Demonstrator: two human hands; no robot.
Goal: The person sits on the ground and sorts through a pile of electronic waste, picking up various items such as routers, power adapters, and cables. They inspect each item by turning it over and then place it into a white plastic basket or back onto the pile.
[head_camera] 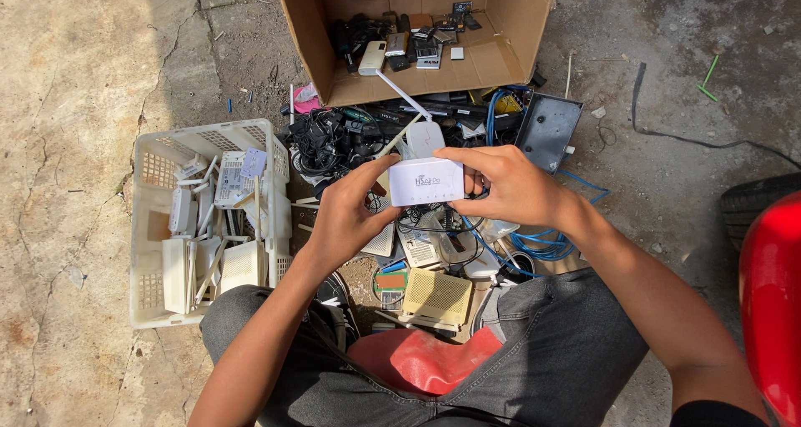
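**Router in both hands over the scrap pile**

I have a small white router (426,181) held up in front of me, above a heap of electronics on the ground. My left hand (346,214) grips its left end, fingers curled shut around the edge with the thumb on top. My right hand (509,185) clamps the right end, fingers closed over the top and front. Two thin white antennas (400,96) stick out from behind the router, angled away from me.

To my left sits a white plastic basket (154,164) on the concrete. It holds a jumble of white router shells and antennas, some standing on edge, some flat, plus one pale lilac piece (254,162) near the top right corner.

Ahead of me a cardboard box (513,27) lies tipped on its side, its open mouth facing me. Inside I see small dark gadgets, chargers, and a white oblong device (372,57) near the left.

Between the box and my knees lies the heap: black adapters and cables (329,139), a dark grey flat case (548,128), a coil of blue cable (542,245), and a yellowish vented router (438,296) just in front of a red stool (421,360) between my legs. A red rounded object (772,302) fills the right edge.
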